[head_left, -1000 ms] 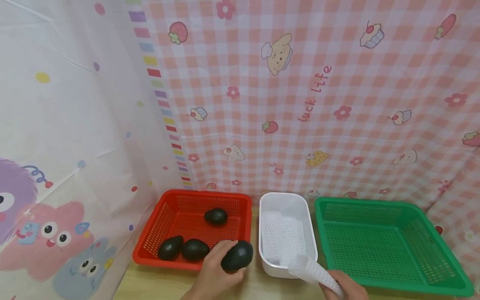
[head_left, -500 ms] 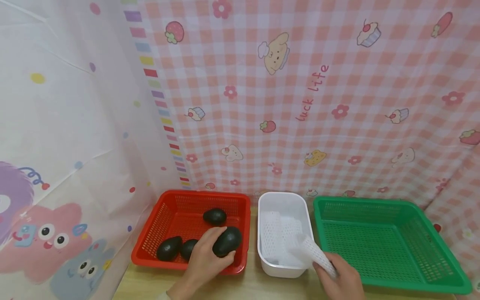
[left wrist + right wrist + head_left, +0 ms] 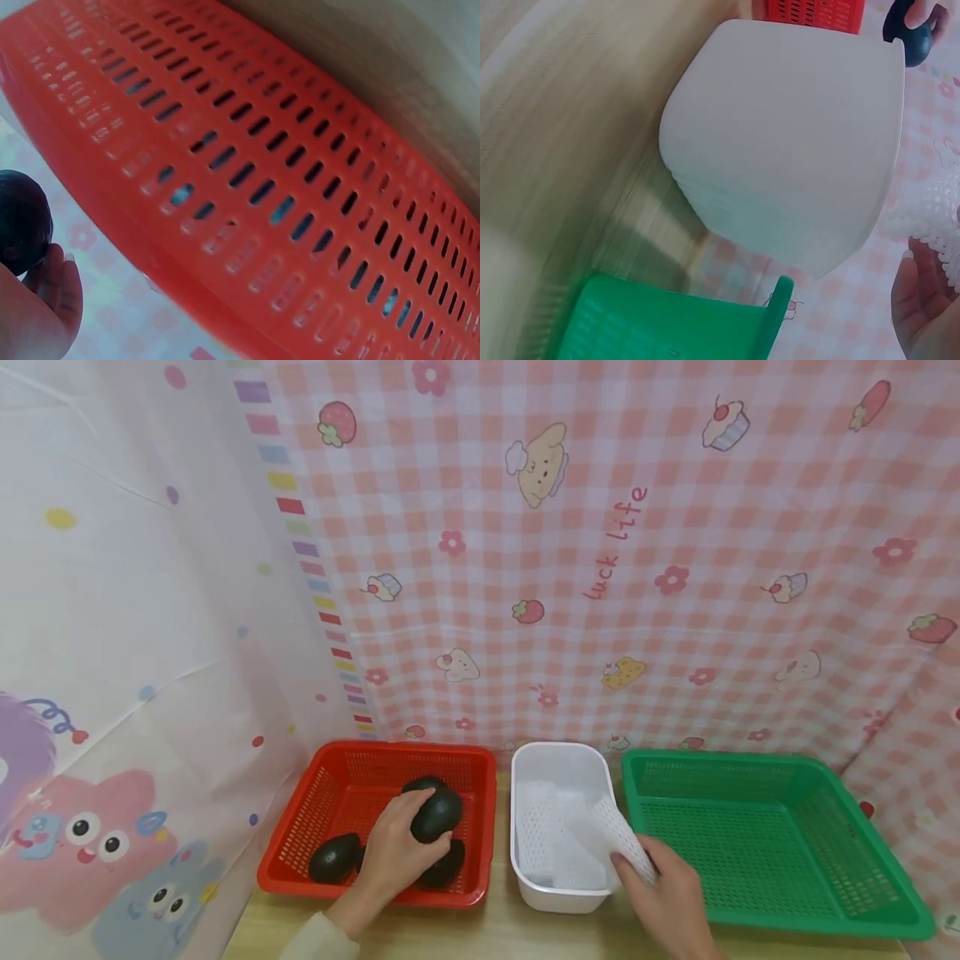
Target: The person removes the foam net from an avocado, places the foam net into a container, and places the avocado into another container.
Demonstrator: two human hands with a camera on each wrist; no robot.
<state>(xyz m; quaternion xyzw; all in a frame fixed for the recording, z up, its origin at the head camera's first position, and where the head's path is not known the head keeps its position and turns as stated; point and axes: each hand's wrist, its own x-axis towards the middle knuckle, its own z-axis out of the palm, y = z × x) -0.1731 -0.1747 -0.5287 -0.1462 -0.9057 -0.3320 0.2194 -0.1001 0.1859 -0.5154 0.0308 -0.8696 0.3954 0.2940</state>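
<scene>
My left hand (image 3: 393, 852) grips a dark avocado (image 3: 438, 814), thumb on its near side, above the red basket (image 3: 300, 888). Beneath and around the hand lie several more avocados, one at the left (image 3: 333, 858) and another partly hidden at the right (image 3: 448, 866). In the left wrist view the held avocado (image 3: 21, 221) sits at the left edge, beyond the basket's slotted wall. My right hand (image 3: 670, 893) pinches a white foam net sleeve (image 3: 624, 839) at the right rim of the white bin (image 3: 562, 900). More white foam netting (image 3: 540, 827) lies inside that bin.
The green basket (image 3: 825, 929) stands right of the white bin, with nothing lying in its visible mesh bottom. All three containers stand in a row on a wooden table (image 3: 420, 935). A checked curtain (image 3: 480, 610) hangs close behind them.
My left hand has carried the avocado from the red basket's front right corner back and left over its middle. My right hand has brought the foam net sleeve slightly up and left.
</scene>
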